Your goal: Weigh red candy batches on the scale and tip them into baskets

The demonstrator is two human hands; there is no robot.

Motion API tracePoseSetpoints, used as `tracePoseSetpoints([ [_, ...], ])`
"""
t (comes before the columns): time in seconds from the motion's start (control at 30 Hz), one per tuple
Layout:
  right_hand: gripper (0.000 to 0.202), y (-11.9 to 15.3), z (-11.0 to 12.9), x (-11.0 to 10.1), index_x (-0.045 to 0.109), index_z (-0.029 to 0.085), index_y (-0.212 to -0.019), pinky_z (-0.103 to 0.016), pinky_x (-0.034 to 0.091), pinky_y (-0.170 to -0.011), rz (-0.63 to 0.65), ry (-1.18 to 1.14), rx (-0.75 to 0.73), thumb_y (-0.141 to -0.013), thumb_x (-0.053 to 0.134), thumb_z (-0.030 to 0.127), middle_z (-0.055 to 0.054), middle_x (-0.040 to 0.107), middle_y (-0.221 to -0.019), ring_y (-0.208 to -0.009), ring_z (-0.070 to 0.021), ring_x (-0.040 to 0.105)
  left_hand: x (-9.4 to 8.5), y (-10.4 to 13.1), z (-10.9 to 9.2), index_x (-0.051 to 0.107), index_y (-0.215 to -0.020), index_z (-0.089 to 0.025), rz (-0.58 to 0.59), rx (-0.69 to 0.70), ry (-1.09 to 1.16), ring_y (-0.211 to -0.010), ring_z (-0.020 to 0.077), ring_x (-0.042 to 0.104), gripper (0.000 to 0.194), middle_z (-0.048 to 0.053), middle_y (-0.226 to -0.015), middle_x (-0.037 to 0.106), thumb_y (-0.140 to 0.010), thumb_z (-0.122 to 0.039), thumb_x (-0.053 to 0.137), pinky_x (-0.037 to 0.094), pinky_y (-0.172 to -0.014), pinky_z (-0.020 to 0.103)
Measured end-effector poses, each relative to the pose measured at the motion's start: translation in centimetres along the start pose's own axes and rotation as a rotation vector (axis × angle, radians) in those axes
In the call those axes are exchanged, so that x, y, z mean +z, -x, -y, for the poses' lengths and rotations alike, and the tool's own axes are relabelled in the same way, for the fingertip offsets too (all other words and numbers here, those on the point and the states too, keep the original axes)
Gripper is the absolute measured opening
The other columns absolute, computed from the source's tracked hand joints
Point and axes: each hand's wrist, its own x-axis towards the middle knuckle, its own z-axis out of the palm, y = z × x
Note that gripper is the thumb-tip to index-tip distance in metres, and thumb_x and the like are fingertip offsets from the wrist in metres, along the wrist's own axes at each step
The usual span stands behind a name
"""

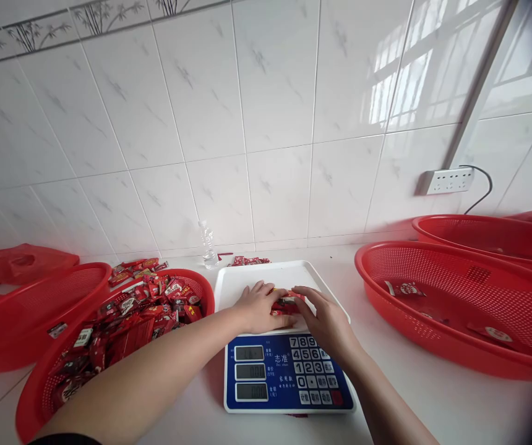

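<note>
A digital scale [289,395] with a white weighing pan [233,281] and a blue keypad panel stands in front of me. On the pan, my left hand [262,307] curls its fingers round one side of a small group of red wrapped snack packets [289,300]. From the other side my right hand [324,316] cups the same packets, its fingers bent over them. Both hands partly cover the packets. By my left forearm is a red basket [208,296] heaped with similar red snack packets [131,309]. The scale's displays are too faint to read surely.
At the right, a red basket [409,253] holds a few packets, with another red basket [489,225] behind it. A further red basket [38,296] sits at the far left. A clear plastic bottle [208,245] stands near the tiled wall, below which more packets [247,261] lie.
</note>
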Motion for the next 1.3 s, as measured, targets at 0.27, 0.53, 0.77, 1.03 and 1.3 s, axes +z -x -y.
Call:
tracePoseSetpoints([
  [0.27, 0.026, 0.0, 0.3, -0.2, 0.062, 0.027, -0.1, -0.03, 0.051, -0.071, 0.003, -0.027, 0.018, -0.089, 0.04, 0.035, -0.001, 0.069, -0.103, -0.086, -0.0185, 0.066, -0.1, -1.7, 0.2, 0.061, -0.102, -0.023, -0.17, -0.001, -0.158, -0.091, 0.0292, 0.057, 0.039, 0.01, -0.094, 0.06, -0.08, -0.053, 0.051, 0.045, -0.075, 0.038],
  [0.53, 0.034, 0.0, -0.3, -0.2, 0.063, 0.023, -0.103, -0.029, 0.05, -0.059, -0.163, -0.074, 0.054, -0.087, 0.04, 0.042, -0.007, 0.068, -0.103, -0.081, -0.0199, 0.065, -1.4, -3.5, 2.1, 0.06, -0.085, -0.019, -0.452, -0.275, 0.542, -0.063, 0.016, 0.059, 0.033, 0.002, -0.071, 0.063, -0.073, -0.05, 0.062, 0.044, -0.055, 0.025],
  [0.77, 0.035, 0.2, -0.6, 0.2, 0.066, 0.023, -0.097, -0.028, 0.049, -0.055, -0.17, -0.067, 0.03, -0.084, 0.043, 0.047, -0.006, 0.07, -0.1, -0.064, -0.0166, 0.062, -4.3, -0.9, 2.8, 0.058, -0.081, -0.017, -0.598, -0.334, 1.083, -0.048, 0.0096, 0.052, 0.042, -0.001, -0.061, 0.055, -0.067, -0.056, 0.067, 0.04, -0.046, 0.021],
  [1.03, 0.04, 0.3, -1.0, 0.7, 0.067, 0.026, -0.096, -0.029, 0.046, -0.047, -0.122, -0.022, 0.083, -0.079, 0.045, 0.055, -0.004, 0.07, -0.1, -0.035, -0.0079, 0.043, -11.9, 10.4, 9.6, 0.063, -0.091, -0.017, -0.992, -0.445, 0.5, -0.059, 0.0137, 0.056, 0.039, 0.002, -0.072, 0.063, -0.074, -0.052, 0.06, 0.04, -0.052, 0.022],
  [1.3, 0.047, 0.3, -1.5, 1.0, 0.069, 0.027, -0.094, -0.029, 0.046, -0.044, -0.115, 0.011, 0.098, -0.076, 0.044, 0.062, -0.005, 0.07, -0.099, -0.034, -0.0081, 0.044, -17.8, 22.7, 23.1, 0.055, -0.113, -0.019, -0.907, -0.937, -0.386, -0.093, 0.0294, 0.06, 0.045, 0.011, -0.106, 0.065, -0.082, -0.05, 0.047, 0.045, -0.071, 0.033],
])
